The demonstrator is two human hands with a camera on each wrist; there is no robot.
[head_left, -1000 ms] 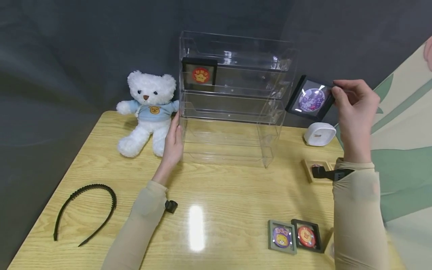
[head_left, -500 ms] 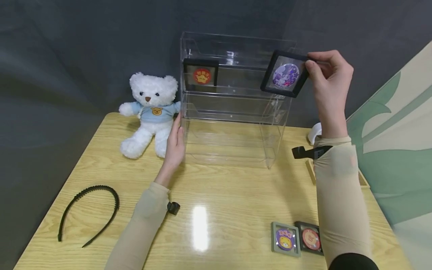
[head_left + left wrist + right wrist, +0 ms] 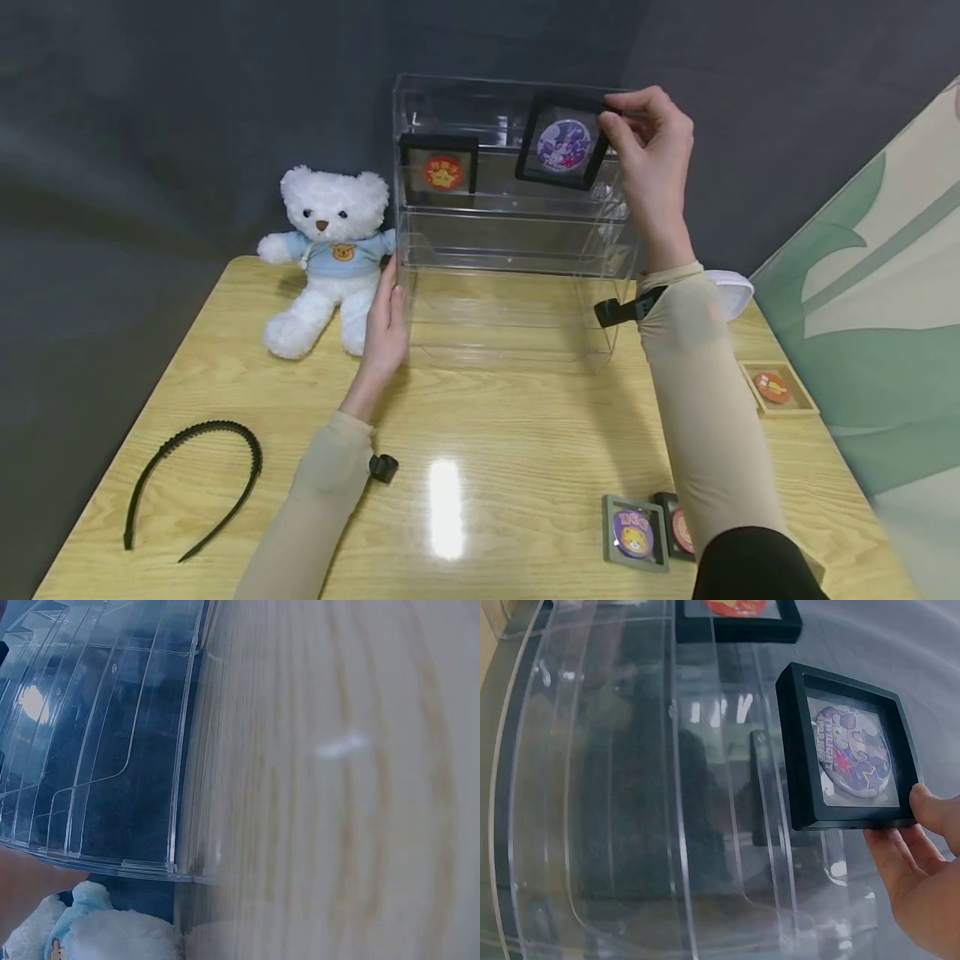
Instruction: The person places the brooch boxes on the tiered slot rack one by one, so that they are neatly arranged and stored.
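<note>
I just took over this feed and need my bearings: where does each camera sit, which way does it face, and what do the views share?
Head: worn high, looks forward and down at the table; both sleeved arms, left hand and right hand show.
Left wrist: low by the tabletop, looks along the wood at the clear shelf and teddy bear; no hand clearly shows.
Right wrist: faces the shelf and the black-framed purple badge; fingertips show.
Shared: all three see the shelf.

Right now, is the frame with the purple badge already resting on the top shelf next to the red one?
No, the right hand holds the purple badge frame tilted above the top shelf of the clear rack.
</note>
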